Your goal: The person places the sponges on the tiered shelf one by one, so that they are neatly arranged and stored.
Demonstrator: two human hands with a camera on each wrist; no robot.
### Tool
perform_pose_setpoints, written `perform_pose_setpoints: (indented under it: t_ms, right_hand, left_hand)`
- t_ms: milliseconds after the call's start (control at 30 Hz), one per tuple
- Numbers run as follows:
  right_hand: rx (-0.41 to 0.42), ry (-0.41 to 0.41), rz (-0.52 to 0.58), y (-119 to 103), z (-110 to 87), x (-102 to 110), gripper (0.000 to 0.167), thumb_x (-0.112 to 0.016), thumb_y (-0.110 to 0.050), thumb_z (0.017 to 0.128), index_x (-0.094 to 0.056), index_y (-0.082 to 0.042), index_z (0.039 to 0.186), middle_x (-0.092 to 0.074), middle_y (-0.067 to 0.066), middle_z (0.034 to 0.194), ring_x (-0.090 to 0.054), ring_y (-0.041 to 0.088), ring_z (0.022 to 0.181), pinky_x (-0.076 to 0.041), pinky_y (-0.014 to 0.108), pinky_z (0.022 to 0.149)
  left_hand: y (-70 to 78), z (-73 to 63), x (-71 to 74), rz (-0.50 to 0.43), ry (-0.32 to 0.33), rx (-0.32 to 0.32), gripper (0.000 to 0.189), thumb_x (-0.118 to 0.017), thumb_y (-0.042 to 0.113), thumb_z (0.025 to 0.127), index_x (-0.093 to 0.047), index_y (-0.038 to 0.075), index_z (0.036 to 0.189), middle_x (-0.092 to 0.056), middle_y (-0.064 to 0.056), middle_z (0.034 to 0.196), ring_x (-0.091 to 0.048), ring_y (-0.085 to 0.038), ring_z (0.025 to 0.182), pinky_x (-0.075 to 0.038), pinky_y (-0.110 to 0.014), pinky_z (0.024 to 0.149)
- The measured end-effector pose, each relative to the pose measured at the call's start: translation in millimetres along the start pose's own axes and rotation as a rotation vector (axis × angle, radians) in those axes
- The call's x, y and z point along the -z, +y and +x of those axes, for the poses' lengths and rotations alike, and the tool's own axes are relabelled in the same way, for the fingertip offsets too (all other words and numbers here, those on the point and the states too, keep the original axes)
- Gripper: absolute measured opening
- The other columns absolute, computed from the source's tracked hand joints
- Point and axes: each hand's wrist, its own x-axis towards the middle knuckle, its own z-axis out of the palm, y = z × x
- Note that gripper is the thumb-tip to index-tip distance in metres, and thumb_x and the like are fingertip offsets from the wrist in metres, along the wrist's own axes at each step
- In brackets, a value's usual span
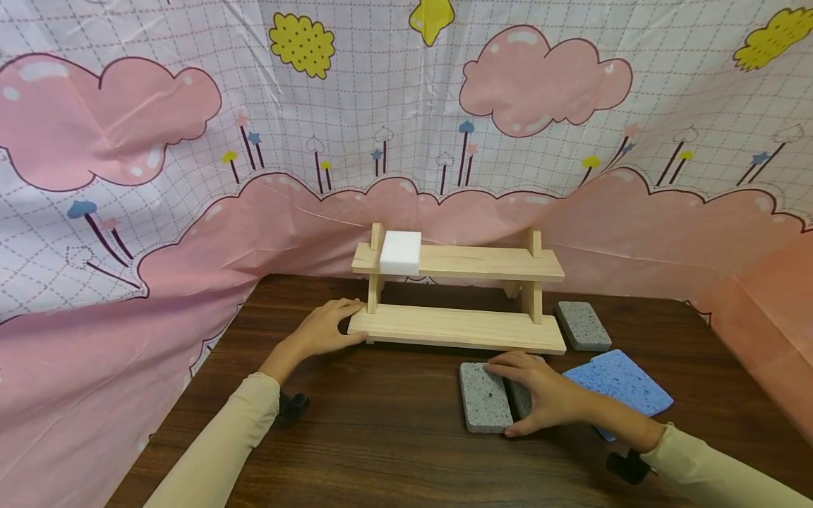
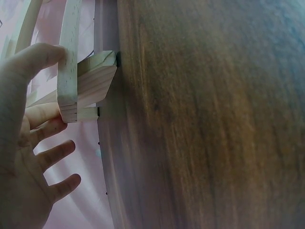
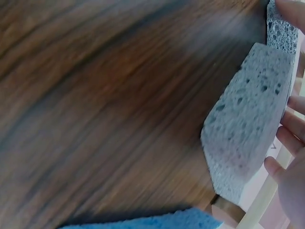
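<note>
My left hand (image 1: 324, 328) grips the left end of a two-tier wooden shelf (image 1: 444, 326). In the left wrist view its thumb lies on the lower board (image 2: 67, 71), with two fingers at the board's other side. On the right, my right hand (image 1: 540, 391) spans a grey sponge (image 1: 483, 402), thumb at its near edge and fingertips at its far edge. Partly hidden beneath that hand lies a second grey sponge (image 3: 248, 114), close beside the first. Both sponges lie flat on the dark wooden table.
A white sponge (image 1: 401, 252) sits at the left of the shelf's upper board. Right of the shelf lies another grey sponge (image 1: 583, 326). Blue sponges (image 1: 625, 384) overlap near the right forearm. Behind the table (image 1: 381, 451) hangs a patterned pink cloth (image 1: 305, 233).
</note>
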Motion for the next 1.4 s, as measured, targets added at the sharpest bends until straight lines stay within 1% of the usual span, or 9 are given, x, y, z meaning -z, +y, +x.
perform_pose_setpoints:
  t_ms: [200, 367, 567, 733, 867, 967, 1133, 1267, 1400]
  right_hand:
    - [-0.026, -0.026, 0.028, -7.9, 4.4, -2.0, 0.103, -0.092, -0.058, 0.066, -0.054, -0.006, 0.147, -0.055, 0.014, 0.143, -0.054, 0.028, 0.128, -0.052, 0.056, 0.092]
    - [-0.047, -0.037, 0.032, -12.5, 6.6, -2.0, 0.106, -0.091, -0.059, 0.065, -0.051, -0.007, 0.149, -0.054, 0.012, 0.144, -0.054, 0.029, 0.128, -0.054, 0.054, 0.093]
    - [-0.024, -0.017, 0.015, -14.8, 12.6, -0.5, 0.107, -0.092, -0.06, 0.063, -0.052, -0.009, 0.148, -0.054, 0.01, 0.142, -0.054, 0.026, 0.126, -0.054, 0.052, 0.094]
    - [-0.037, -0.016, 0.027, -17.5, 17.3, 2.6, 0.107, -0.093, -0.058, 0.064, -0.051, -0.009, 0.15, -0.052, 0.012, 0.145, -0.052, 0.029, 0.13, -0.054, 0.053, 0.097]
    - [-0.08, -0.037, 0.055, -21.5, 20.3, 5.6, 0.108, -0.093, -0.054, 0.066, -0.047, -0.011, 0.153, -0.048, 0.016, 0.149, -0.05, 0.033, 0.134, -0.053, 0.055, 0.097]
    - [-0.108, -0.038, 0.087, -25.2, 23.3, 8.1, 0.108, -0.094, -0.05, 0.066, -0.045, -0.012, 0.154, -0.045, 0.014, 0.153, -0.049, 0.035, 0.137, -0.053, 0.055, 0.099]
    - [-0.098, 0.001, 0.141, -28.1, 30.2, 12.9, 0.11, -0.097, -0.044, 0.065, -0.043, -0.011, 0.155, -0.044, 0.009, 0.154, -0.051, 0.031, 0.137, -0.054, 0.051, 0.099]
    - [-0.068, 0.037, 0.138, -26.5, 34.9, 17.4, 0.11, -0.096, -0.045, 0.066, -0.042, -0.011, 0.156, -0.044, 0.008, 0.153, -0.052, 0.029, 0.136, -0.055, 0.049, 0.098]
    - [-0.046, 0.071, 0.132, -24.1, 38.0, 23.2, 0.11, -0.095, -0.045, 0.067, -0.041, -0.011, 0.156, -0.043, 0.011, 0.153, -0.051, 0.03, 0.136, -0.055, 0.05, 0.097]
  left_hand:
    - [1.1, -0.8, -0.4, 0.007, 0.009, -0.014, 0.075, -0.064, 0.056, 0.094, -0.047, 0.014, 0.155, -0.049, -0.013, 0.155, -0.044, -0.042, 0.142, -0.035, -0.071, 0.11]
    - [2.0, -0.4, -0.3, 0.002, 0.008, -0.01, 0.075, -0.064, 0.057, 0.094, -0.047, 0.015, 0.155, -0.049, -0.012, 0.155, -0.044, -0.041, 0.142, -0.035, -0.071, 0.111]
    - [2.1, -0.3, 1.1, 0.005, 0.01, -0.01, 0.075, -0.064, 0.056, 0.094, -0.047, 0.014, 0.155, -0.048, -0.013, 0.155, -0.044, -0.041, 0.142, -0.035, -0.07, 0.111]
    - [2.0, -0.1, 2.1, 0.0, 0.005, 0.006, 0.076, -0.064, 0.057, 0.094, -0.046, 0.016, 0.155, -0.047, -0.011, 0.156, -0.043, -0.041, 0.144, -0.034, -0.07, 0.112]
    - [1.2, 0.7, 2.2, 0.0, 0.007, 0.01, 0.076, -0.064, 0.058, 0.094, -0.046, 0.016, 0.155, -0.048, -0.011, 0.156, -0.043, -0.04, 0.144, -0.034, -0.07, 0.113]
    - [0.3, 0.9, 1.6, 0.002, 0.011, 0.002, 0.076, -0.064, 0.057, 0.094, -0.046, 0.016, 0.155, -0.048, -0.011, 0.156, -0.043, -0.04, 0.143, -0.035, -0.07, 0.112]
    - [-1.2, 1.3, -0.6, 0.003, 0.019, -0.008, 0.075, -0.065, 0.056, 0.094, -0.048, 0.016, 0.154, -0.05, -0.011, 0.155, -0.045, -0.04, 0.142, -0.036, -0.07, 0.111]
    - [-1.0, 1.2, -1.5, -0.002, 0.018, -0.009, 0.074, -0.066, 0.056, 0.094, -0.048, 0.017, 0.154, -0.05, -0.011, 0.154, -0.045, -0.04, 0.142, -0.037, -0.07, 0.111]
    - [-0.4, -0.5, -1.4, -0.006, 0.021, -0.011, 0.074, -0.067, 0.055, 0.093, -0.048, 0.017, 0.154, -0.05, -0.011, 0.154, -0.046, -0.04, 0.141, -0.037, -0.07, 0.11]
